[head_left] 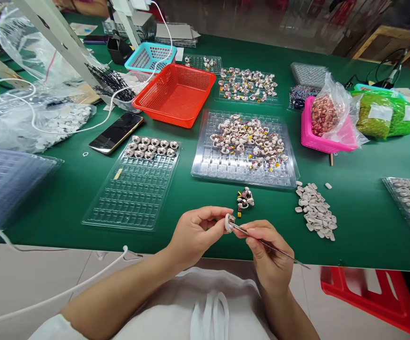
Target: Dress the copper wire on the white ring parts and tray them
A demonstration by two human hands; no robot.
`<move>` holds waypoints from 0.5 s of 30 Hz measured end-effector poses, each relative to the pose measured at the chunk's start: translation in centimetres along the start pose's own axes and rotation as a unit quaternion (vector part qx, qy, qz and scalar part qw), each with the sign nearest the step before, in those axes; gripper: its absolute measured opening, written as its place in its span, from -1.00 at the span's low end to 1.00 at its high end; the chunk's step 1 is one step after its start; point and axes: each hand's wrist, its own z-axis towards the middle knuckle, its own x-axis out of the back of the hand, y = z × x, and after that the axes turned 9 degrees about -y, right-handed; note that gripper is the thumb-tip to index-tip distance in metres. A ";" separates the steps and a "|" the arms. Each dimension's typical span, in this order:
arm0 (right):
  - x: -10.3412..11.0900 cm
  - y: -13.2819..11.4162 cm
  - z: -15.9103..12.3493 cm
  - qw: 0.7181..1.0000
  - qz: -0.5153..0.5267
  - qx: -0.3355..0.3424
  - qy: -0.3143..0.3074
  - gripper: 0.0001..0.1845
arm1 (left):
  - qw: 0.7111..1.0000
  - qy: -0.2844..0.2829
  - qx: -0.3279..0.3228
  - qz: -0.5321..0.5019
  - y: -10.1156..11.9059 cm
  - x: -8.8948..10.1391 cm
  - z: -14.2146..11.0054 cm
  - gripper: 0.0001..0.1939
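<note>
My left hand (pixel 194 236) pinches a small white earbud shell (pixel 229 223) between thumb and fingers, near the table's front edge. My right hand (pixel 270 255) grips a thin metal tool (pixel 279 250) like a pen, its tip at the shell's opening. Whether it is a pick or tweezers I cannot tell. Just beyond my hands lies a small cluster of earbud parts (pixel 246 198) with yellow tabs. To the right is a pile of light grey oval covers (pixel 316 210). A clear tray (pixel 127 203) on the left holds rows of silvery earbud pieces (pixel 151 147) at its far end.
Stacked clear trays (pixel 205 163) bear many wired earbud parts. Behind them stand a red basket (pixel 179 97) and a blue basket (pixel 148 56). A phone (pixel 117 132) lies left, a pink basket (pixel 327 141) right. A white cable (pixel 80 131) crosses the left side. A red stool (pixel 371 295) stands below.
</note>
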 end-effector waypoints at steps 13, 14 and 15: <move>0.0 0.5 1.6 0.979 0.181 -0.090 0.022 -0.90 | 0.973 -0.046 -0.137 0.182 0.2 0.2 -0.5 -0.81; 0.0 0.5 1.7 0.977 0.186 -0.103 0.021 -0.87 | 0.971 -0.052 -0.142 0.185 0.3 0.2 -0.5 -0.81; 0.1 0.6 1.8 0.976 0.188 -0.109 0.020 -0.86 | 0.970 -0.056 -0.144 0.185 0.3 0.2 -0.5 -0.82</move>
